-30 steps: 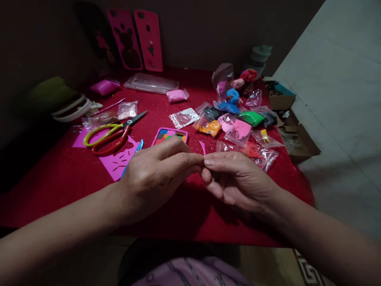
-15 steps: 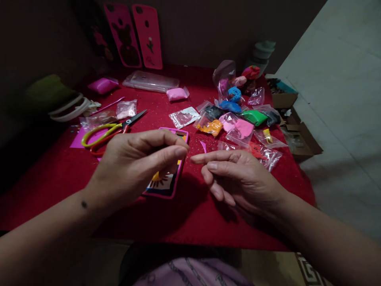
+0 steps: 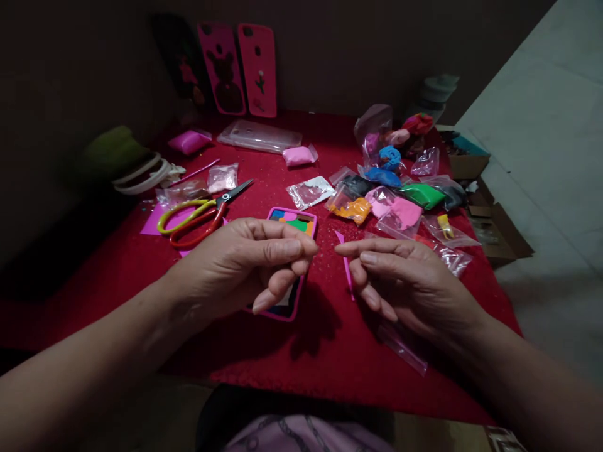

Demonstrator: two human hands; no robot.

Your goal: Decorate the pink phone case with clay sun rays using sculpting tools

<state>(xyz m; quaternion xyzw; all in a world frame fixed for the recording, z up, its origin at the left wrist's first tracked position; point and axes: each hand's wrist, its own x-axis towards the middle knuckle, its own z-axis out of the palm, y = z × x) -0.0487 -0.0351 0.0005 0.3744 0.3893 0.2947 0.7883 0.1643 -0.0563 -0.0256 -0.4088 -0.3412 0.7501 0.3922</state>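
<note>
Both in view: left hand (image 3: 226, 263) bunched thumb toward fingers above the case (image 3: 298, 223), which lay on the tabletop (image 3: 211, 351); right hand (image 3: 417, 273) loosely curled near a pink stick (image 3: 348, 274). Couldn't tell if either gripped anything. Light, steady fingers probably suited such fine handling.

It's a craft workspace — scissors (image 3: 225, 198), bagged clay (image 3: 426, 196), phone cases (image 3: 299, 224).

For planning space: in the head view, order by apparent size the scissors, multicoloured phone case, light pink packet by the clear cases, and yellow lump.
1. Scissors and multicoloured phone case: unsure, since the left hand partly hides the case.
2. Light pink packet
3. Yellow lump
</note>
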